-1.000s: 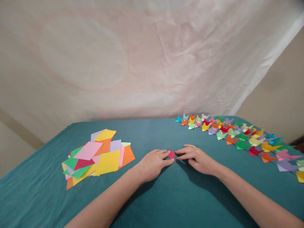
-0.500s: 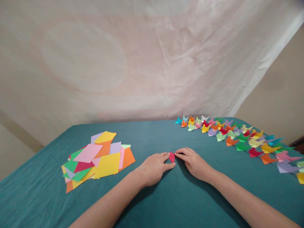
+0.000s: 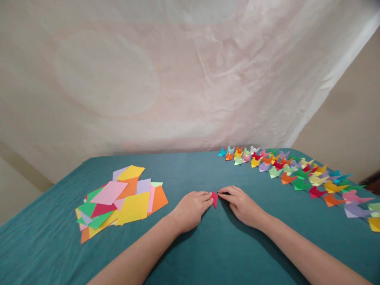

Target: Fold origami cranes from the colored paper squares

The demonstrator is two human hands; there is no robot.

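A small piece of red folded paper (image 3: 214, 200) lies on the table in front of me, its point facing me. My left hand (image 3: 192, 208) holds the paper from the left, fingers together and fingertips over its left part. From the right, my right hand (image 3: 242, 204) has thumb and forefinger pinched at the paper's upper right corner. Part of the paper is hidden under the left fingertips.
To the left, a loose pile of coloured paper sheets (image 3: 133, 208) is spread on the green tablecloth (image 3: 184, 253). Rows of small folded paper birds (image 3: 317, 180) stand along the right side. A pale hanging cloth (image 3: 178, 79) is behind the table.
My left thumb has drawn up from the paper's near point to beside the fingers, so more of the red paper shows. The right hand stays at its corner.
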